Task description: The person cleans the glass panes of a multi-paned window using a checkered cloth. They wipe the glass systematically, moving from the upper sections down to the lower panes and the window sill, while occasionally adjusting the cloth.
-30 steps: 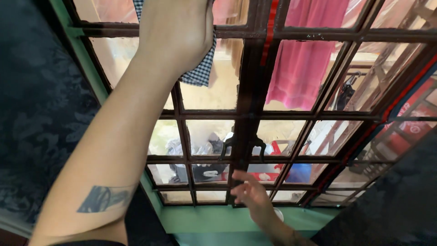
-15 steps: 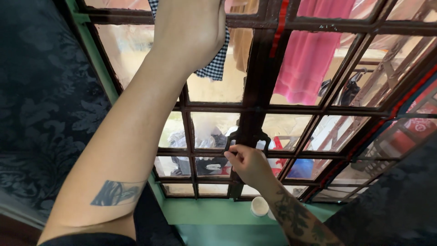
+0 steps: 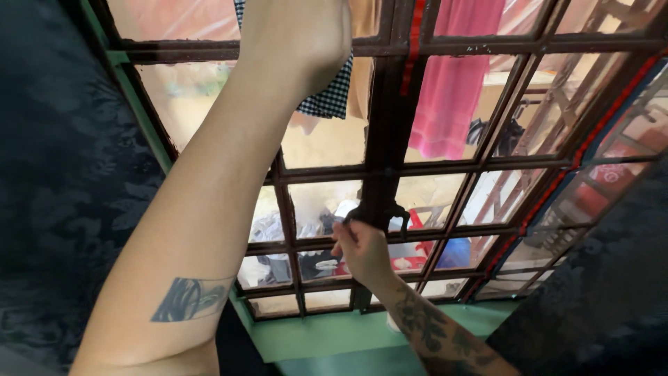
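Observation:
My left hand point(image 3: 296, 38) is raised high against the dark-framed window point(image 3: 390, 118), pressing a blue-and-white checked cloth point(image 3: 328, 97) onto an upper pane; only the cloth's lower edge shows below the hand. My right hand point(image 3: 360, 247) is lower down, fingers closed on the black metal window handle point(image 3: 376, 212) at the central upright. The tattooed right forearm rises from the bottom edge. Glass panes are cloudy.
Dark patterned curtains hang at left point(image 3: 62, 174) and lower right point(image 3: 591, 306). A green sill point(image 3: 313, 334) runs below the window. Outside hang a pink cloth point(image 3: 452, 76) and clutter. A white cup is mostly hidden behind my right forearm.
My right hand rose from near the sill to the window handle and closed on it. My left hand stayed pressed on the cloth at the upper pane; the view shifted slightly.

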